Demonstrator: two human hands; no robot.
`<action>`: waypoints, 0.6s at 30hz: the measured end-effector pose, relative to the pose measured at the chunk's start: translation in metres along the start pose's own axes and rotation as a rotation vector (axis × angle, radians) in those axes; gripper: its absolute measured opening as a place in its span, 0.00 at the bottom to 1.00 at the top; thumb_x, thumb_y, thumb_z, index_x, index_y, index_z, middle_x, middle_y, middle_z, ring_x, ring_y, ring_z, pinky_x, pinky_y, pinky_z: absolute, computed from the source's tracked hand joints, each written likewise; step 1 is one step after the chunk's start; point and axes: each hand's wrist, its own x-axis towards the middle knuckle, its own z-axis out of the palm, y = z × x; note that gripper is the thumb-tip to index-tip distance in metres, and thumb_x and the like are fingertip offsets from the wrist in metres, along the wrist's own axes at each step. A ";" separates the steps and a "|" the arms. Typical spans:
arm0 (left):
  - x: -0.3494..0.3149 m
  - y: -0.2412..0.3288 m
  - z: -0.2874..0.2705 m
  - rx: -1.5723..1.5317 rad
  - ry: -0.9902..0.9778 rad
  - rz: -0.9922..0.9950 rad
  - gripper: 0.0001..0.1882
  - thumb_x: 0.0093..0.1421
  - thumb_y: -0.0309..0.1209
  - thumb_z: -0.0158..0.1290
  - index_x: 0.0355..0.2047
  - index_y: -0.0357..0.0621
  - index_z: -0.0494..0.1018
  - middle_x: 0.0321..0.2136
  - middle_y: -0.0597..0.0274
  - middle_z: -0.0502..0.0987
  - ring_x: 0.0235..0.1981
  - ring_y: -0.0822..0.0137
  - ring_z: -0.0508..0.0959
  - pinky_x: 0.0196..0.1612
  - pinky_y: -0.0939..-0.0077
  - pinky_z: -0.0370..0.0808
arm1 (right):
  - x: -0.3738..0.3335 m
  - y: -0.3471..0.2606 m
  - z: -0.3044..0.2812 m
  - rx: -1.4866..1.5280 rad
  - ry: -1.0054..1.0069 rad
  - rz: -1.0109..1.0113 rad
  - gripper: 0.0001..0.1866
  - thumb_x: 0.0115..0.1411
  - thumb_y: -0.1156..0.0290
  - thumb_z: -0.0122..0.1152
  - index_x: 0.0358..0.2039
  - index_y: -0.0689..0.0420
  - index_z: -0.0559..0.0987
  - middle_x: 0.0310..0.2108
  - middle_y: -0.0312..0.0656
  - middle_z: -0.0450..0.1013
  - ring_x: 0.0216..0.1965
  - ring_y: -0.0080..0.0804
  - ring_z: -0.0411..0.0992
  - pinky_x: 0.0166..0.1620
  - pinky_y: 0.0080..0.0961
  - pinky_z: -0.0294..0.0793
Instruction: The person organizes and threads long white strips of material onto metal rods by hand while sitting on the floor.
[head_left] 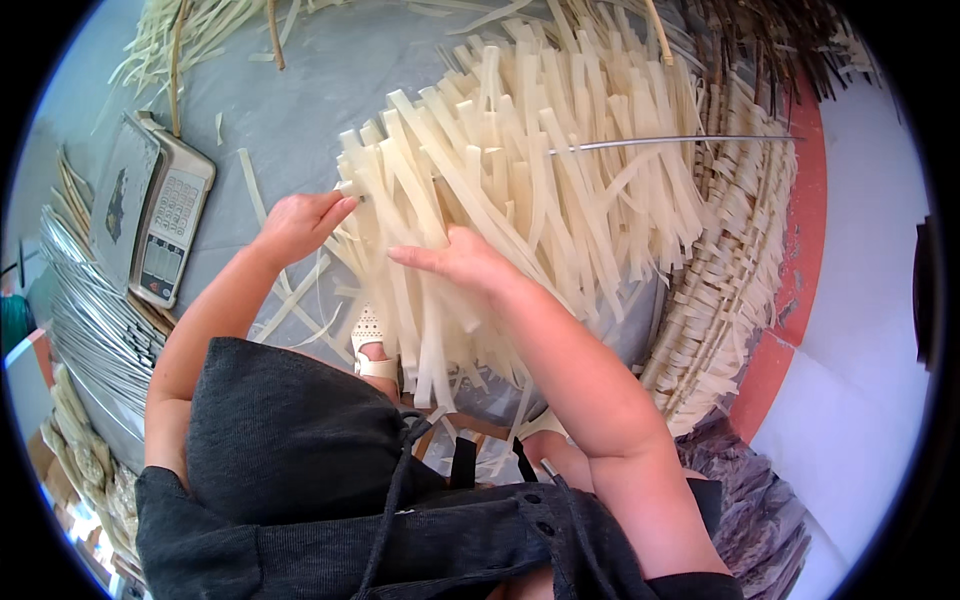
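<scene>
A thick row of pale cream flat strips (520,170) hangs along a thin metal rod (680,141) in front of me. My left hand (296,226) pinches the left end of the row, fingers closed on the strips near the rod's end. My right hand (462,260) lies on the middle of the hanging strips with fingers spread, pressing against them. Loose strip ends dangle below both hands over my lap.
A grey electronic scale (160,215) with a keypad sits at the left on the grey floor (300,90). A bundle of thin metal rods (85,310) lies along the left edge. Woven strip mats (735,250) are stacked at the right beside a red and white floor.
</scene>
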 end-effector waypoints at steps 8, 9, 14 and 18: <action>-0.011 0.002 0.002 -0.251 0.191 -0.039 0.16 0.64 0.45 0.50 0.35 0.47 0.78 0.21 0.53 0.76 0.24 0.53 0.75 0.29 0.63 0.71 | -0.100 -0.031 -0.086 0.208 -0.113 -0.071 0.25 0.62 0.60 0.60 0.54 0.62 0.74 0.50 0.49 0.74 0.52 0.31 0.72 0.50 0.25 0.73; -0.011 0.005 0.001 -0.247 0.214 -0.045 0.15 0.64 0.44 0.51 0.35 0.47 0.78 0.20 0.54 0.75 0.23 0.54 0.75 0.28 0.64 0.71 | -0.090 -0.018 -0.104 0.222 0.141 -0.217 0.22 0.61 0.60 0.60 0.50 0.63 0.76 0.46 0.47 0.76 0.48 0.31 0.75 0.48 0.25 0.74; -0.004 0.017 -0.006 -0.208 0.239 0.034 0.14 0.63 0.43 0.51 0.33 0.46 0.78 0.19 0.54 0.74 0.22 0.53 0.75 0.26 0.64 0.70 | -0.021 0.086 -0.169 -0.691 0.992 -0.333 0.20 0.57 0.55 0.63 0.34 0.63 0.80 0.38 0.48 0.78 0.41 0.42 0.76 0.42 0.33 0.74; -0.008 0.017 -0.006 -0.099 0.154 0.041 0.15 0.63 0.44 0.52 0.32 0.46 0.78 0.19 0.54 0.75 0.22 0.52 0.75 0.26 0.62 0.70 | -0.006 0.063 -0.148 -0.644 0.772 -0.271 0.20 0.54 0.54 0.64 0.28 0.62 0.77 0.33 0.54 0.75 0.35 0.50 0.72 0.39 0.39 0.70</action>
